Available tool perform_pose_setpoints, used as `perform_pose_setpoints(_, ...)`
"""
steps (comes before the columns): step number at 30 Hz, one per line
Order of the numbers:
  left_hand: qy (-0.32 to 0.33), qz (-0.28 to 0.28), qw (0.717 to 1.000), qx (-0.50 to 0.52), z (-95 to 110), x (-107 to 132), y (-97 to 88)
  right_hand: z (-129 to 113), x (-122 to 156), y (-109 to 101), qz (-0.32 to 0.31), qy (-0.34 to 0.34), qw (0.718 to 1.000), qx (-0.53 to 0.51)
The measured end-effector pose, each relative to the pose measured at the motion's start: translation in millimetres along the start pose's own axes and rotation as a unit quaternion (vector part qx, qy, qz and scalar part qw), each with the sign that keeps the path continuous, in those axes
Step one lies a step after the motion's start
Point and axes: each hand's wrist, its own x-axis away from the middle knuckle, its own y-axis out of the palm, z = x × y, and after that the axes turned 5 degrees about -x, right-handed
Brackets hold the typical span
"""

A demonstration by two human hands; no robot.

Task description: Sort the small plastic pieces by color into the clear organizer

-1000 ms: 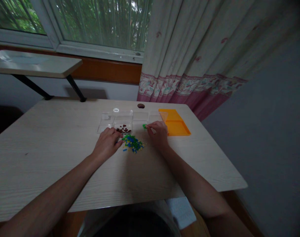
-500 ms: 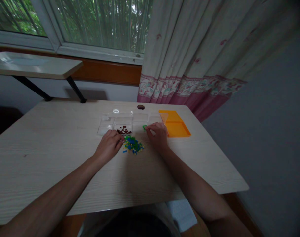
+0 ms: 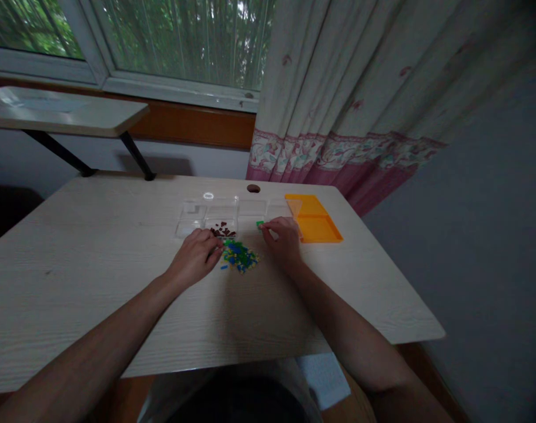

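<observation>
A small heap of blue, green and yellow toy bricks (image 3: pixel 240 257) lies on the table in front of me. Behind it stands a clear plastic compartment box (image 3: pixel 253 207); one front compartment holds dark brown pieces (image 3: pixel 224 230). My left hand (image 3: pixel 196 256) rests at the heap's left edge, fingers curled and pinched together, and whatever is between them is hidden. On the other side, my right hand (image 3: pixel 282 242) is over the box's front right part. Its thumb and forefinger close on a small green brick (image 3: pixel 260 224) at their tips.
A shallow orange tray (image 3: pixel 318 229) lies right of the box, partly under its clear edge. A round cable hole (image 3: pixel 253 188) is near the table's back edge. At the back left a raised shelf (image 3: pixel 65 111) stands on black legs. Curtains (image 3: pixel 330 117) hang behind.
The whole view has shifted slightly. Both hands keep nearly the same places by the heap and the box, the right one still at the green brick.
</observation>
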Motion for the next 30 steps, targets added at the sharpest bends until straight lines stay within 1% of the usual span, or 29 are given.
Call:
perform_pose_setpoints(5, -0.004, -0.021, 1.0, -0.004, -1.8, 1.4, -6.6, -0.9, -1.0, -1.1, 0.001, 0.002, 1.0, 0.009)
perform_pose_setpoints(8, -0.008, -0.025, 1.0, -0.001, -2.1, 1.5, -7.5, -2.0, -1.5, -1.8, 0.002, 0.0, 1.0, 0.007)
perform_pose_setpoints(15, 0.005, -0.024, 1.0, 0.018, -0.8, 1.7, -2.8, -3.0, -1.2, -1.5, 0.0, -0.005, 1.0, 0.001)
perform_pose_setpoints(20, 0.009, -0.017, 1.0, 0.009, -1.8, 1.8, 0.4, -1.4, -0.9, -0.6, 0.005, -0.011, 1.0, -0.004)
perform_pose_setpoints(25, 0.019, -0.016, 1.0, 0.009, -3.7, 1.4, 0.5, -2.0, -1.1, -1.0, -0.001, -0.007, 1.0, -0.006)
perform_pose_setpoints(30, 0.021, -0.013, 1.0, 0.006, -2.6, 1.1, 0.5, -1.6, -0.7, -0.3, 0.007, -0.017, 1.0, -0.008)
